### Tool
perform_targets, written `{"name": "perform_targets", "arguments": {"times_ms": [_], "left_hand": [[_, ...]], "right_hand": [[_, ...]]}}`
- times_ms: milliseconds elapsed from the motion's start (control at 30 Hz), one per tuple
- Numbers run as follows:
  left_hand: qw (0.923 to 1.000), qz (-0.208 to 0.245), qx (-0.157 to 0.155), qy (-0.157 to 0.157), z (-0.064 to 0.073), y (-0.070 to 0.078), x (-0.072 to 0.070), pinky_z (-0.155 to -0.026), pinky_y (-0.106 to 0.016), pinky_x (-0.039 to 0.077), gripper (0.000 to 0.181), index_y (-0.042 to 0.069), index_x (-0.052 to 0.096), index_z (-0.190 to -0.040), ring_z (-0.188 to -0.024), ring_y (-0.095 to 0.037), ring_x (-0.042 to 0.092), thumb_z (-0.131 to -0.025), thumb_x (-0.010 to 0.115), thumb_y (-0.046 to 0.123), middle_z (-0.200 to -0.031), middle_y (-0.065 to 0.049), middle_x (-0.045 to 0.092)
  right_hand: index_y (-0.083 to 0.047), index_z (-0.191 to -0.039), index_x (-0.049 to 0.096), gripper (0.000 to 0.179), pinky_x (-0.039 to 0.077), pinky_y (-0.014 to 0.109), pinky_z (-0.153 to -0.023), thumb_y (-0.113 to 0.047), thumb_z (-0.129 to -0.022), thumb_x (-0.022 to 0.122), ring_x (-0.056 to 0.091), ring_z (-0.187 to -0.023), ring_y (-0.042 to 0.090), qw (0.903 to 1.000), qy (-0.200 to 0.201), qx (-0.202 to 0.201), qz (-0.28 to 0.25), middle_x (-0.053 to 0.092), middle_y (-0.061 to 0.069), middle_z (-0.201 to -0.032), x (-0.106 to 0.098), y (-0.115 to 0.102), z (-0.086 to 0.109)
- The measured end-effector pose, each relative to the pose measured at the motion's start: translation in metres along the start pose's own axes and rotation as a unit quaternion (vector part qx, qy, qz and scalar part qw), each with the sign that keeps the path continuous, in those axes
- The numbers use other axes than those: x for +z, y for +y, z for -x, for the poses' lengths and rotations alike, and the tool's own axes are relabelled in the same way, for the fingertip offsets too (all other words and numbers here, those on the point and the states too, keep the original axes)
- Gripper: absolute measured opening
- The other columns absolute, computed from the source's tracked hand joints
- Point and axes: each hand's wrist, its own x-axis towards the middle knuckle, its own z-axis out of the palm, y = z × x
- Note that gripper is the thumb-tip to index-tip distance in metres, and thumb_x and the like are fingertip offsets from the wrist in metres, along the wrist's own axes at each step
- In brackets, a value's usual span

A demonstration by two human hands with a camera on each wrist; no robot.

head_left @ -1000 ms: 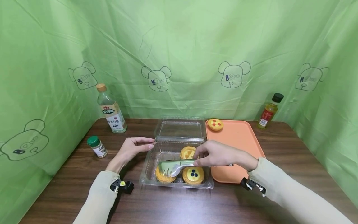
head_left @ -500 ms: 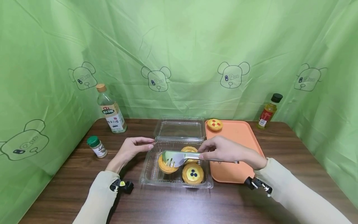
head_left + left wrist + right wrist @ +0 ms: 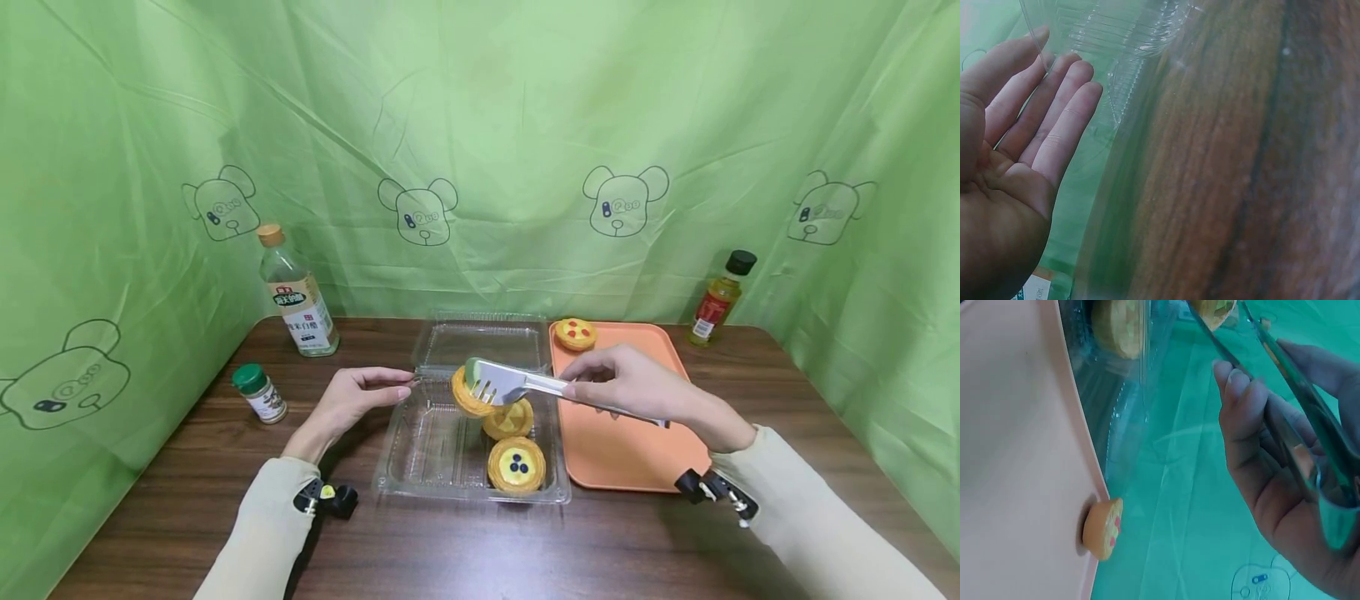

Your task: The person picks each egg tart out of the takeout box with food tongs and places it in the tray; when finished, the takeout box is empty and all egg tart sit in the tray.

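My right hand (image 3: 630,383) grips metal serving tongs (image 3: 543,383), whose ends hold an egg tart (image 3: 467,393) tilted above the clear plastic box (image 3: 420,492). In the right wrist view the tongs (image 3: 1285,434) run between thumb and fingers. Inside the box sit a tart with pale yellow pieces (image 3: 508,419) and, in front of it, a tart with dark berries (image 3: 517,467). At the box's back left corner, my left hand (image 3: 358,398) pinches the rim between thumb and fingers. The left wrist view shows the clear plastic edge (image 3: 1116,31) at the fingertips.
Right of the box lies an orange tray (image 3: 637,458), with a red-dotted tart (image 3: 576,334) at its back left corner. A vinegar bottle (image 3: 300,300) and a green-capped shaker (image 3: 259,393) stand on the left. An oil bottle (image 3: 722,300) stands at the back right, before a green curtain (image 3: 510,108).
My right hand has lifted the tart with the tongs from the box's front left, moving it up, back and to the right. My left hand has stayed at the box corner.
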Motion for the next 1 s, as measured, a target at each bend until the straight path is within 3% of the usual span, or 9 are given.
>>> {"name": "perform_targets", "arguments": {"times_ms": [300,500,767,1000], "left_hand": [[1.0,0.0,0.002,0.0,0.0,0.0,0.0,-0.089,-0.028,0.058,0.036,0.002,0.08,-0.12,-0.106,-0.015,0.073,-0.089,0.089,0.018,-0.115,-0.011,0.079],[1.0,0.001,0.002,-0.001,-0.001,-0.001,0.0,-0.09,-0.028,0.058,0.036,0.002,0.08,-0.12,-0.106,-0.015,0.073,-0.089,0.089,0.018,-0.115,-0.01,0.079],[1.0,-0.004,0.004,0.0,-0.001,-0.002,0.0,-0.092,-0.027,0.057,0.036,0.003,0.08,-0.12,-0.109,-0.016,0.073,-0.089,0.089,0.019,-0.116,-0.01,0.079],[1.0,0.0,0.008,-0.004,0.0,-0.001,0.0,-0.092,-0.027,0.057,0.035,0.002,0.08,-0.12,-0.109,-0.017,0.073,-0.089,0.089,0.018,-0.117,-0.011,0.078]], "right_hand": [[-0.009,-0.119,0.078,0.023,0.053,0.03,-0.053,-0.024,-0.101,0.075,0.062,-0.062,0.02,0.9982,0.056,0.02,-0.01,0.07,0.002,-0.08,-0.016,0.011,0.011],[-0.009,-0.116,0.079,0.025,0.052,0.031,-0.05,-0.029,-0.101,0.076,0.061,-0.059,0.018,0.9951,0.092,0.037,0.007,0.069,0.003,-0.076,-0.025,0.021,0.021],[-0.007,-0.117,0.077,0.034,0.052,0.032,-0.051,-0.037,-0.1,0.076,0.06,-0.062,0.019,0.9866,0.134,0.09,-0.025,0.071,0.008,-0.085,-0.034,0.036,0.035],[-0.004,-0.12,0.075,0.038,0.053,0.033,-0.051,-0.037,-0.102,0.074,0.061,-0.061,0.019,0.9826,0.154,0.104,-0.005,0.071,0.006,-0.084,-0.043,0.055,0.045]]}}
